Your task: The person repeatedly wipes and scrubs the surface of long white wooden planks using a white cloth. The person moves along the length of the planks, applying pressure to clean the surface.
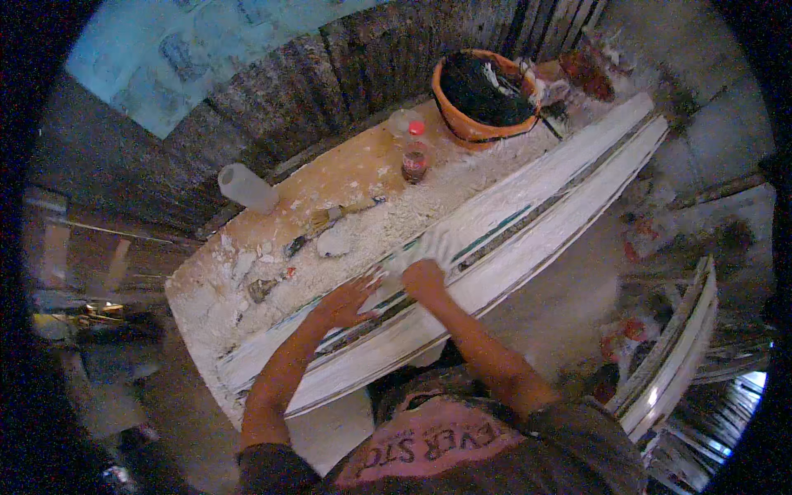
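Two long white moulding strips (pixel 528 256) with dark grooves between them lie slantwise across the worktable, from near left to far right. My left hand (pixel 353 299) rests open over the middle of the strips, its fingers spread and whitened at the tips. Just right of it, my right hand (pixel 424 280) is closed like a fist. A streaky white wad (pixel 437 246), apparently fibre, is at its fingers against the far strip; motion blurs it, so its exact make-up is unclear.
On the powder-strewn table (pixel 330 177) stand an orange-rimmed tub (pixel 466 128) with a dark inside, a whitish cylinder (pixel 247 188), a clear bottle (pixel 406 124) and a reddish jar (pixel 415 162). A brush (pixel 328 217) lies nearer. More white strips (pixel 676 355) lean at the right.
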Tool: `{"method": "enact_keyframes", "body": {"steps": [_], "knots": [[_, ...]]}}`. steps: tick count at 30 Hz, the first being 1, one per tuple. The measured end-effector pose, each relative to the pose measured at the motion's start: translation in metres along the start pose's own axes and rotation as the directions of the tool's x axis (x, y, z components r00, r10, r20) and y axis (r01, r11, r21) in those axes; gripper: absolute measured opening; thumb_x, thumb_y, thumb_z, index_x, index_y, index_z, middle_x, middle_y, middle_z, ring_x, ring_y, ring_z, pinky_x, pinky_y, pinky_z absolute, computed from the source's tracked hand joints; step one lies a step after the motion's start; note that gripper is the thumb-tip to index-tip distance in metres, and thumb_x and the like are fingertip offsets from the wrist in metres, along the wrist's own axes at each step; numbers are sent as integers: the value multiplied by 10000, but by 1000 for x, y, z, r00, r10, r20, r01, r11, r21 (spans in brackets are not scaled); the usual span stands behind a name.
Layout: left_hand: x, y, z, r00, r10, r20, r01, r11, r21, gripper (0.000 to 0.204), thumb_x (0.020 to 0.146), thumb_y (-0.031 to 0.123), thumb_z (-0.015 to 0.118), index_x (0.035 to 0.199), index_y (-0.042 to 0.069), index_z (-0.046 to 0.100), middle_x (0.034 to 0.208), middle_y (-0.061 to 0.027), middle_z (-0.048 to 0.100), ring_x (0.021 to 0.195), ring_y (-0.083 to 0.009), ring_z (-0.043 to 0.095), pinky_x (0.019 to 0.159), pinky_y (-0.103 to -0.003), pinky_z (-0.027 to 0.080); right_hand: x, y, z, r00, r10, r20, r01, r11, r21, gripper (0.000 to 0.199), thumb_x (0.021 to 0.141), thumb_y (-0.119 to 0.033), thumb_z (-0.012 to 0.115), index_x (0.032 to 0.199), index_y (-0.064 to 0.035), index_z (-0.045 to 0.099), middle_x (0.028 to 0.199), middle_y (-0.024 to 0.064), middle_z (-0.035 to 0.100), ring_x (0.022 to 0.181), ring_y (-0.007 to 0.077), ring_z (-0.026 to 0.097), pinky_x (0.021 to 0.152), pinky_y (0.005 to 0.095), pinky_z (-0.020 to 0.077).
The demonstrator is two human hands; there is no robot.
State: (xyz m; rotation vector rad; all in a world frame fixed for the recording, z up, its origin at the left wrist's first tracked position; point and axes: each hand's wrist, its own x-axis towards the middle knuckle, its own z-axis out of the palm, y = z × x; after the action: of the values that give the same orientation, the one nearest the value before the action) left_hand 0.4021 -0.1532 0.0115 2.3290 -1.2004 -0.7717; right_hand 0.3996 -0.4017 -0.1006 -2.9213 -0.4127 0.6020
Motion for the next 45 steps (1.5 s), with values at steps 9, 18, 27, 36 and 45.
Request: {"method": "enact_keyframes", "body": {"steps": [9, 18, 27, 36, 45], "knots": [[230, 68, -8, 976, 201, -89, -189, 974, 124, 776, 1002, 492, 558, 1609, 94, 284, 1703, -190, 173, 1536, -407, 258, 1252, -510, 264, -22, 246, -92, 953, 253, -167, -285, 935, -209, 282, 868, -266, 604, 879, -67, 804, 901, 157, 778, 833, 364, 751, 784, 571, 558], [105, 71, 4, 985, 174, 3, -170, 957, 234, 764, 1014, 454, 539, 1628, 109, 244, 1721, -149, 137, 1561, -372, 213, 1260, -496, 246, -38, 162, -38, 953, 134, -271, -185, 968, -173, 219, 792, -213, 635, 725, -58, 774, 756, 145, 742, 721, 356, 728, 676, 515, 562], [-93, 36, 21, 973, -188, 134, 126, 919, 374, 650, 1018, 485, 506, 1605, 241, 364, 1728, -87, 169, 1580, -321, 187, 1252, -511, 255, -112, -66, -53, 973, 159, -167, -90, 930, 357, 902, 1026, -590, 429, 1632, 14, 142, 1694, 291, 71, 1562, 495, 19, 1242, 603, -43], [10, 54, 0, 999, -26, -19, 31, 902, 430, 591, 1006, 506, 505, 1563, 321, 447, 1726, -30, 200, 1574, -278, 226, 1228, -530, 291, -96, 63, -97, 991, 46, -126, -40, 998, 50, 302, 836, -314, 632, 805, -44, 763, 834, 172, 732, 783, 396, 719, 720, 558, 595], [339, 111, -24, 980, 128, -152, -65, 929, 363, 590, 1011, 597, 446, 1517, 303, 523, 1718, 9, 227, 1581, -222, 193, 1265, -522, 200, -66, 338, -153, 964, 250, -88, -236, 961, 147, 273, 838, -178, 581, 879, 16, 769, 960, 265, 737, 909, 432, 732, 817, 545, 587]]}}
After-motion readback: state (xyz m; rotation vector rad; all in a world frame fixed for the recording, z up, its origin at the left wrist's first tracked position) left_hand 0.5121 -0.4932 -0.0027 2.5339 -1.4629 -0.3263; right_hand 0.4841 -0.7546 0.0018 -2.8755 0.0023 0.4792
